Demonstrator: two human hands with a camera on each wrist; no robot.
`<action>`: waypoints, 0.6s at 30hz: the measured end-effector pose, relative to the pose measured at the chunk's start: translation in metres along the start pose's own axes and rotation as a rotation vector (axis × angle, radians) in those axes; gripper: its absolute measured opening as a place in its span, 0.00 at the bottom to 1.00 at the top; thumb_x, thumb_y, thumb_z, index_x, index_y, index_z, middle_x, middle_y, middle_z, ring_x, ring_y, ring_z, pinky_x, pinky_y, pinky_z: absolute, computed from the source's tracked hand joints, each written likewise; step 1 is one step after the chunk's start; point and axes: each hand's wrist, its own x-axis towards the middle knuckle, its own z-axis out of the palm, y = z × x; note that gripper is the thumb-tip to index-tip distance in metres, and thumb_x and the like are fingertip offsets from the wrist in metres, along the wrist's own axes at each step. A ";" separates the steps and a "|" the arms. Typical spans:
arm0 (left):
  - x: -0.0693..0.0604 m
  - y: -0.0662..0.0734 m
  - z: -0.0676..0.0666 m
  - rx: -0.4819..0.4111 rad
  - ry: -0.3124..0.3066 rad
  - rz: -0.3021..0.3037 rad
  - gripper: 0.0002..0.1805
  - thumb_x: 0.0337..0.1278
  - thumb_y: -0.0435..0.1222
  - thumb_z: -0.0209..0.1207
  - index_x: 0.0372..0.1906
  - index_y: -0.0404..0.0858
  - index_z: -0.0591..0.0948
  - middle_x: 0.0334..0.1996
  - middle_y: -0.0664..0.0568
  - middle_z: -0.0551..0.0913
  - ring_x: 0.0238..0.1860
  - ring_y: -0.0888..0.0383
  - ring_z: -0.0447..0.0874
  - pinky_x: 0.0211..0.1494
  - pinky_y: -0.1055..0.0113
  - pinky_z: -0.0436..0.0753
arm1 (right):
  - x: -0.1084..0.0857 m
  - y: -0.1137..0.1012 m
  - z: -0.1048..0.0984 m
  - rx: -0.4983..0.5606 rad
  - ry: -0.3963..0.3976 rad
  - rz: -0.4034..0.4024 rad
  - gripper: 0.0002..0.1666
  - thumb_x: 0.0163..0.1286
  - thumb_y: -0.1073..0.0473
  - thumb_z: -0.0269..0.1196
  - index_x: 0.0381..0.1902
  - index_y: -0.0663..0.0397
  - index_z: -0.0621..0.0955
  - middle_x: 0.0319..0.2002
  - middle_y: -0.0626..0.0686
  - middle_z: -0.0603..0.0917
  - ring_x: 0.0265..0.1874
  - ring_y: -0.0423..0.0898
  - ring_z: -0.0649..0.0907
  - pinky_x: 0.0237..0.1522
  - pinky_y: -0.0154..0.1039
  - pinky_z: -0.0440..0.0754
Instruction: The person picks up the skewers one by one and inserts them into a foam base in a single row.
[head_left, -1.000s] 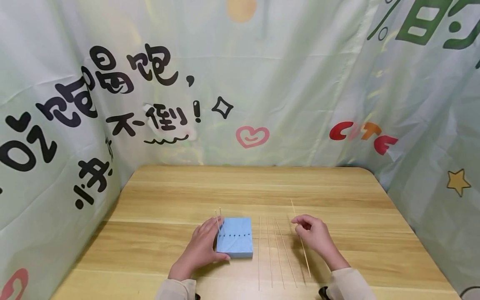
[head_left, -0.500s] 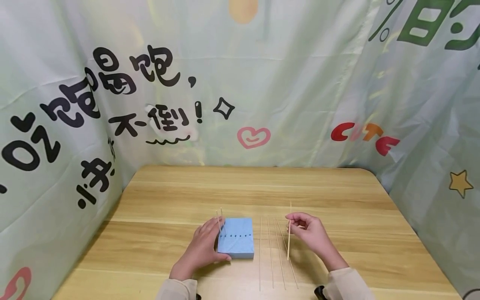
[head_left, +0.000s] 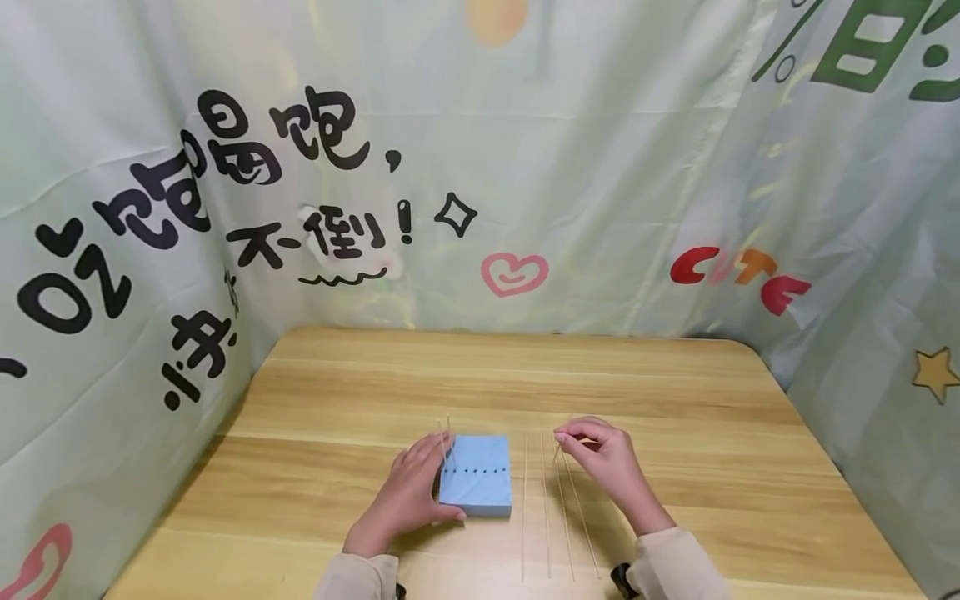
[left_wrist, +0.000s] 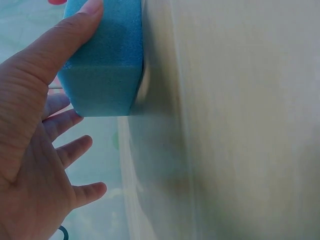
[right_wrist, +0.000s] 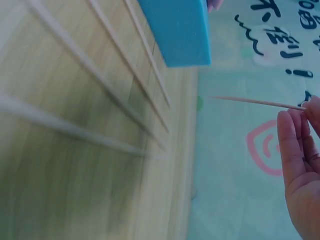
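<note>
A blue foam block (head_left: 486, 490) with a row of dark holes across its top sits on the table. Two thin skewers (head_left: 450, 437) stand up from the row's left end. My left hand (head_left: 405, 500) grips the block from the left, its thumb on the front face in the left wrist view; the far fingertips are partly hidden behind the block. My right hand (head_left: 606, 462) pinches a bamboo skewer (right_wrist: 255, 102) between thumb and fingertips, right of the block and above the table. In the right wrist view that skewer's pointed end aims toward the block side.
Several loose skewers (head_left: 524, 517) lie roughly side by side on the wooden table (head_left: 637, 375), right of the block and partly below my right hand. A printed curtain (head_left: 585, 167) hangs behind the table and along both sides.
My right hand has lifted the skewer from the table's right, moved left toward the block and turned the skewer. The left hand stays on the block; the view has shifted slightly.
</note>
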 end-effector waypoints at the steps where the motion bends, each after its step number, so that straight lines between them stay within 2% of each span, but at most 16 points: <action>1: 0.000 0.000 0.000 0.001 -0.001 -0.001 0.61 0.28 0.57 0.74 0.72 0.36 0.58 0.71 0.47 0.59 0.71 0.45 0.53 0.68 0.40 0.53 | 0.001 -0.001 0.003 -0.007 -0.010 -0.005 0.03 0.60 0.65 0.66 0.30 0.60 0.85 0.34 0.53 0.85 0.32 0.37 0.82 0.35 0.32 0.83; 6: 0.001 0.000 0.000 0.008 0.001 0.006 0.61 0.28 0.57 0.73 0.72 0.37 0.59 0.71 0.47 0.59 0.71 0.46 0.53 0.68 0.40 0.55 | 0.007 -0.010 0.019 -0.001 -0.049 -0.052 0.01 0.61 0.65 0.66 0.31 0.58 0.84 0.37 0.56 0.86 0.31 0.39 0.83 0.33 0.33 0.83; 11: 0.002 -0.001 0.001 0.022 0.015 0.015 0.62 0.27 0.58 0.74 0.72 0.37 0.59 0.71 0.47 0.60 0.71 0.45 0.54 0.68 0.40 0.55 | 0.013 -0.021 0.037 -0.019 -0.062 -0.106 0.05 0.59 0.69 0.66 0.34 0.57 0.85 0.33 0.55 0.86 0.28 0.41 0.83 0.30 0.32 0.83; 18: 0.001 -0.002 0.000 0.019 0.027 0.016 0.62 0.26 0.57 0.74 0.72 0.37 0.59 0.71 0.46 0.60 0.71 0.44 0.55 0.67 0.38 0.56 | 0.013 -0.061 0.058 -0.046 -0.119 -0.173 0.06 0.57 0.75 0.64 0.34 0.65 0.84 0.28 0.57 0.85 0.26 0.48 0.84 0.28 0.35 0.84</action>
